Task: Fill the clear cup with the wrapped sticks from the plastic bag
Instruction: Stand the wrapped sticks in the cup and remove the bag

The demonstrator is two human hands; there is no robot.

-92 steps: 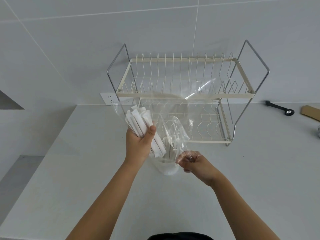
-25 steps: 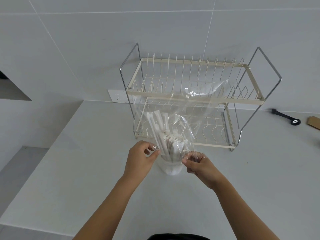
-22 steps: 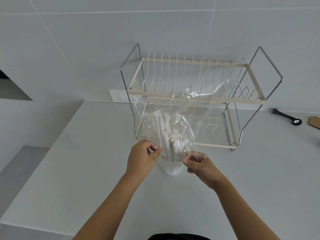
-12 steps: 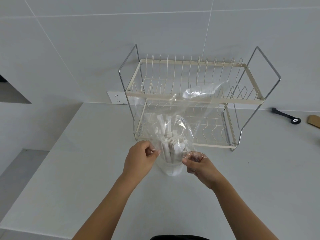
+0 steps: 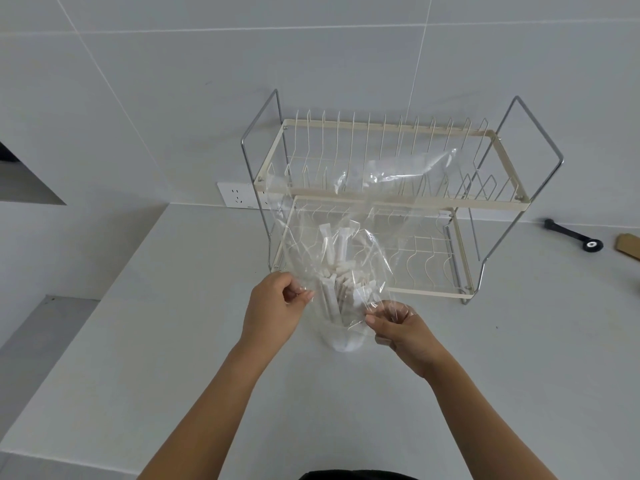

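A clear plastic bag [image 5: 388, 188] stands upside down over the clear cup [image 5: 343, 337] on the white counter. My left hand [image 5: 273, 313] pinches the bag's lower left edge. My right hand [image 5: 398, 327] pinches its lower right edge. Several white wrapped sticks [image 5: 337, 282] stand bunched inside the bag, their lower ends down in the cup. The upper part of the bag is crumpled and holds no sticks.
A cream two-tier wire dish rack [image 5: 391, 199] stands right behind the cup against the tiled wall. A wall socket [image 5: 239, 195] is at its left. A black tool [image 5: 571, 235] and a cardboard piece [image 5: 628, 245] lie far right. The counter drops off at the left edge.
My left hand let go of the stick bundle and took the bag's edge. The sticks have slid downward through the bag into the cup, and the bundle has straightened.
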